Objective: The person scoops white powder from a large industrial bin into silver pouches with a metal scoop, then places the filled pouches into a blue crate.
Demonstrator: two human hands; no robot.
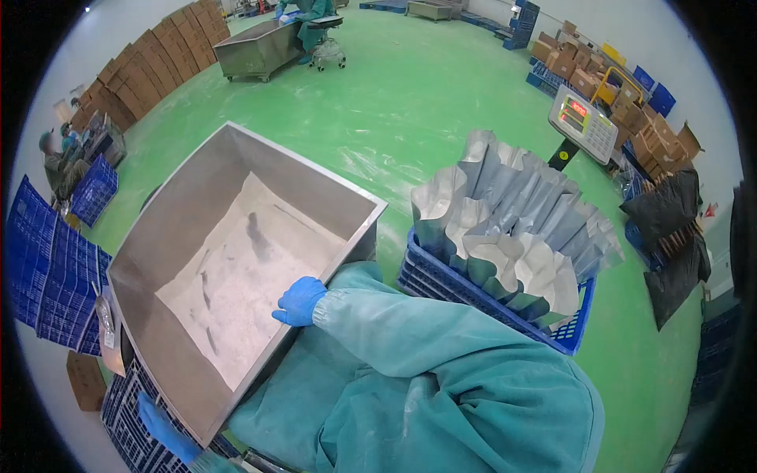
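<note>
Bright green floor (394, 102), shiny and scuffed with pale marks, spreads across a white-walled workroom, curved at the edges by the wide lens. Stacked brown cartons (158, 63) line the far left wall, and near them a person in teal (317, 11) works beside a second steel tub (256, 54). Closer to me, a person in a loose teal gown (449, 339) sits or stands against a deep steel bin (189, 221), set at an angle in front of them. White powder (260, 307) covers the bin's bottom, with a few grey streaks where it looks disturbed. The right hand (300, 301), in a blue glove, lies over the bin's near rim, fingers bent toward the powder; I cannot tell whether they grip the metal. The left hand (167, 430), also gloved in blue, is low outside the bin's near left corner, fingers extended and apparently holding nothing. At the person's right stands a blue crate (585, 315) packed with upright silvery bags (512, 229), their mouths gaping; pale powder shows in the nearer ones. Behind the crate, a scale display (583, 126) glows red, its digits too small to read.
</note>
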